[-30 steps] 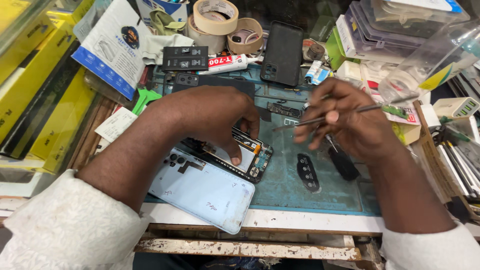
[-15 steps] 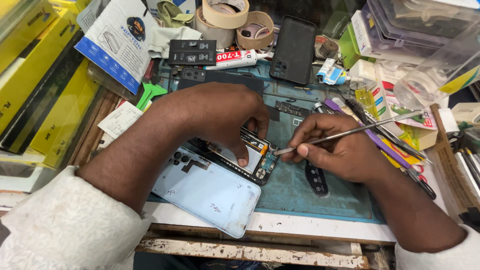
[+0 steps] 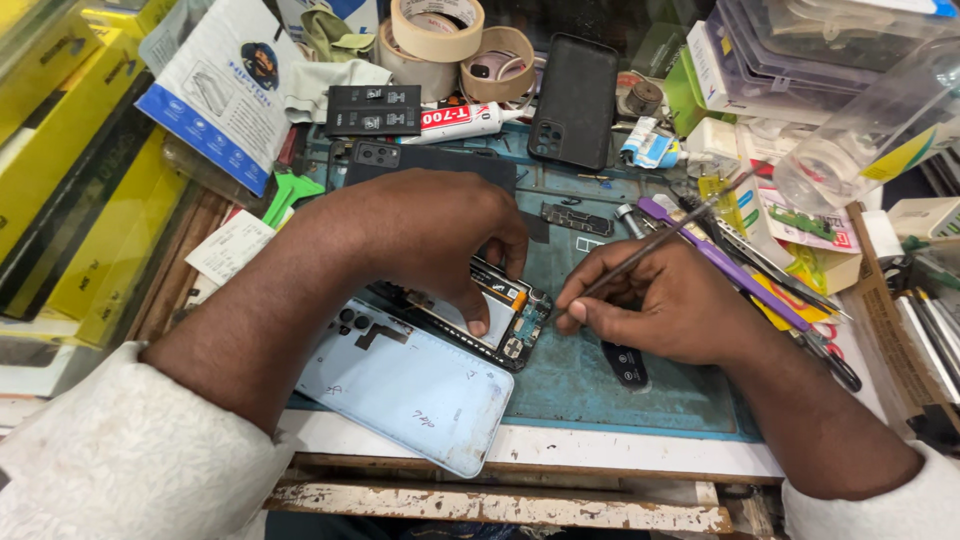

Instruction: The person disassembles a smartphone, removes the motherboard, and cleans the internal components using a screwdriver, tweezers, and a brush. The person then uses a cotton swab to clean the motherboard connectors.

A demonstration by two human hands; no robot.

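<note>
**Phone opened, work on the exposed board under way**

The right hand (image 3: 680, 310) has its fingers (image 3: 590, 300) pinched narrow around slim metal tweezers (image 3: 650, 250), the tip set at the upper corner of the opened phone (image 3: 495, 320). The left hand (image 3: 420, 235) lies over that phone, fingers curled, one fingertip pressing down on its exposed inside to steady it.

The phone lies on the blue mat (image 3: 600, 380) at the middle of the surface, circuit board and connectors bare. Its pale blue back cover (image 3: 405, 385) is already off and rests just beside it, overlapping the mat's near edge. A small dark part (image 3: 625, 365) lies loose on the mat under the right hand.

Judging by this, opening is done; the work inside seems at an early or middle stage, and closing up is all left.

Around: a glue tube (image 3: 460, 120), tape rolls (image 3: 437, 25), a black phone case (image 3: 572, 100), a purple pry tool (image 3: 720, 262).
</note>
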